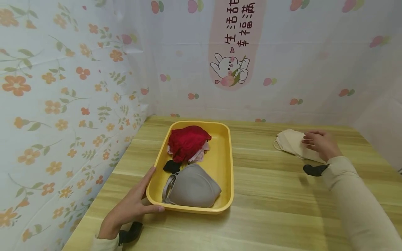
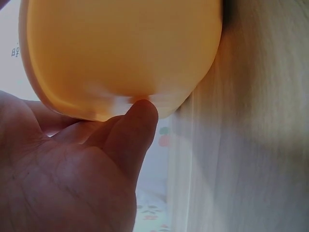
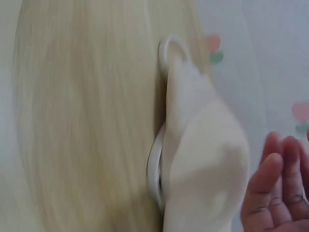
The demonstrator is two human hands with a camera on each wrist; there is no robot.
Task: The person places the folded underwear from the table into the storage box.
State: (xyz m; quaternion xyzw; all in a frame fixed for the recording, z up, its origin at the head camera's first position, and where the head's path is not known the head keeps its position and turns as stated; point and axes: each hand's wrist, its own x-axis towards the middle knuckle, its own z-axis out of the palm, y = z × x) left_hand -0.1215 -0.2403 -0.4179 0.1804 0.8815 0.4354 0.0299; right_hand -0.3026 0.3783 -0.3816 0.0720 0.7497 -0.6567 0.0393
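Observation:
A cream bra (image 1: 293,143) with thin straps lies folded on the right side of the table. My right hand (image 1: 323,143) hovers over it with fingers loosely bent; the right wrist view shows those fingers (image 3: 271,174) apart from the bra's cup (image 3: 207,159). At the near left corner of a yellow tray (image 1: 221,164), my left hand (image 1: 133,204) rests against the outside, its thumb along the near side and fingers along the left side. In the left wrist view, a fingertip (image 2: 144,108) touches the tray's wall (image 2: 125,48). A folded grey bra (image 1: 196,186) lies inside the tray.
Farther back in the tray sits a folded red garment (image 1: 190,139) with lace edges, pale pink fabric (image 1: 198,155) beneath it. A small black item (image 1: 171,166) lies between it and the grey bra. Patterned cloths (image 1: 188,62) hang behind and left of the wooden table (image 1: 267,209).

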